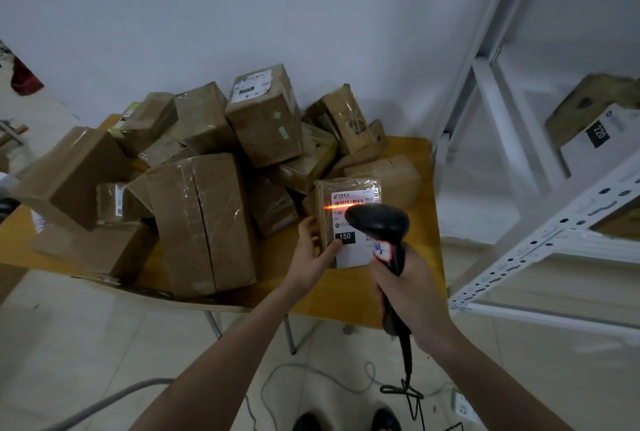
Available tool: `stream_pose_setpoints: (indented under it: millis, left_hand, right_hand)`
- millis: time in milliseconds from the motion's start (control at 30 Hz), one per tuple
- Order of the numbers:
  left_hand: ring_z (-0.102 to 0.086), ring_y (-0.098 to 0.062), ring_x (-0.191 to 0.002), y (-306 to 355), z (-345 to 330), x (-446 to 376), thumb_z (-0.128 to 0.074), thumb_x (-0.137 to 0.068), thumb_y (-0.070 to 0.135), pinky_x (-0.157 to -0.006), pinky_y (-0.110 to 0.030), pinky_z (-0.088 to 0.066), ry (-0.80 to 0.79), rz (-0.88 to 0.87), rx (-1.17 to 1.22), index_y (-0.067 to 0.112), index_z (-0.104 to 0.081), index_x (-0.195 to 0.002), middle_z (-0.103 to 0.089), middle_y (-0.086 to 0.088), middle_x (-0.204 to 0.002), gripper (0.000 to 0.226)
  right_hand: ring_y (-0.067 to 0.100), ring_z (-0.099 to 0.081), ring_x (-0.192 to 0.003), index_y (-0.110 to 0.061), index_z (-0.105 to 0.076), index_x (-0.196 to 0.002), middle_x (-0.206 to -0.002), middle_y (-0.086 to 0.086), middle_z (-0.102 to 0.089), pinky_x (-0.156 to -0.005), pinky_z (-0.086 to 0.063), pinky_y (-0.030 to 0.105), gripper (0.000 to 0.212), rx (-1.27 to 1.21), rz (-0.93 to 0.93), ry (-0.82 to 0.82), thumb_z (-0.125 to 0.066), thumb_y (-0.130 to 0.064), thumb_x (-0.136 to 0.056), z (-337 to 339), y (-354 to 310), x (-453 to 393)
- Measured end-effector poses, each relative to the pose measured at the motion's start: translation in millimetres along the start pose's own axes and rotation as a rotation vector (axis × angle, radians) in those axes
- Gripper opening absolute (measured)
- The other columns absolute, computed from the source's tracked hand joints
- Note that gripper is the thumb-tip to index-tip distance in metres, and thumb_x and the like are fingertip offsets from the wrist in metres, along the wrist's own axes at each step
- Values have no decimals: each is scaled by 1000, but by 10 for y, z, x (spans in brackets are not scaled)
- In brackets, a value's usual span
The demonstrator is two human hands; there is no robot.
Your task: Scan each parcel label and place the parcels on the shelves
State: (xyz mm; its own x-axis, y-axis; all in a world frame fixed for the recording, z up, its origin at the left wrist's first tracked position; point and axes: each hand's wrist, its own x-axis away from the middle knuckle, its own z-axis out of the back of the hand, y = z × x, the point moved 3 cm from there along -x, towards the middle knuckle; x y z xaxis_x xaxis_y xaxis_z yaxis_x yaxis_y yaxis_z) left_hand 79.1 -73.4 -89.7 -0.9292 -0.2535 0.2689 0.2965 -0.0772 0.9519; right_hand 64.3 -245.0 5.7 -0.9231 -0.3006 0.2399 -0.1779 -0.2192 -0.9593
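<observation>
parcel (346,219) pinched in left hand (313,250), scanner (381,226) just beside.

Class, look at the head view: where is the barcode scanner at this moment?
The barcode scanner is right of centre, gripped by the right hand, above the table's front right corner, its red beam crossing the label of the parcel the left hand holds.

both your forearms reach forward toward twelve o'clock. your left hand (313,250) pinches the small parcel (346,219) at its left edge, thumb on the label face. your right hand (412,288), at three o'clock of it, wraps the scanner (381,226) handle.
</observation>
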Motion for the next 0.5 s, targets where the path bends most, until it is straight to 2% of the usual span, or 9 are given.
stream_pose_setpoints:
  millis: [67,167,233,300,333,433,500]
  left_hand:
    - [-55,-22,-121,-3,33,5,-68,-74,53,-93,-44,-55,5,12,10,37,-20,-135,-52,0,-133,79]
    - [-53,-22,-122,-10,134,13,-69,-67,62,-95,-46,-53,25,14,6,36,-21,-138,-52,3,-131,89]
    - [-53,-19,-120,-19,220,26,-70,-73,57,-94,-38,-54,42,16,1,31,-19,-142,-52,9,-126,89]
    - [-53,-11,-113,-13,314,51,-69,-85,41,-86,-23,-54,60,7,16,24,-18,-145,-51,14,-119,81]
    - [-52,-11,-112,-11,364,68,-68,-85,39,-87,-23,-53,66,8,18,22,-17,-146,-50,15,-117,81]
    - [-47,-16,-122,1,511,139,-69,-79,51,-102,-40,-48,63,7,0,23,-16,-146,-48,15,-120,90]
    - [-47,-16,-123,-24,589,165,-67,-76,51,-104,-40,-46,63,12,-16,24,-16,-146,-48,14,-123,90]
  right_hand:
    - [8,-46,-39,-13,-50,-89,-53,2,-49,-42,-42,18,9,-3,10,33,-57,-8,-92,16,63,-40]
    - [11,-49,-43,-14,-50,-91,-58,5,-52,-43,-44,21,9,6,-29,148,-58,-11,-92,110,321,-191]
    - [13,-49,-43,-11,-50,-91,-59,8,-51,-43,-43,23,8,37,-101,209,-57,-8,-92,199,613,-362]
    - [15,-46,-42,-6,-48,-86,-56,9,-48,-42,-40,26,8,79,-179,196,-54,-2,-91,245,909,-561]
    - [17,-46,-43,-5,-48,-84,-56,10,-47,-44,-39,29,10,94,-223,175,-52,-1,-91,248,1042,-654]
    - [23,-46,-53,-6,-47,-84,-63,13,-47,-52,-39,31,11,121,-316,140,-53,-4,-93,226,1429,-920]
    - [24,-47,-60,-3,-48,-91,-71,15,-48,-59,-39,34,9,159,-342,124,-55,-9,-94,191,1634,-1061]
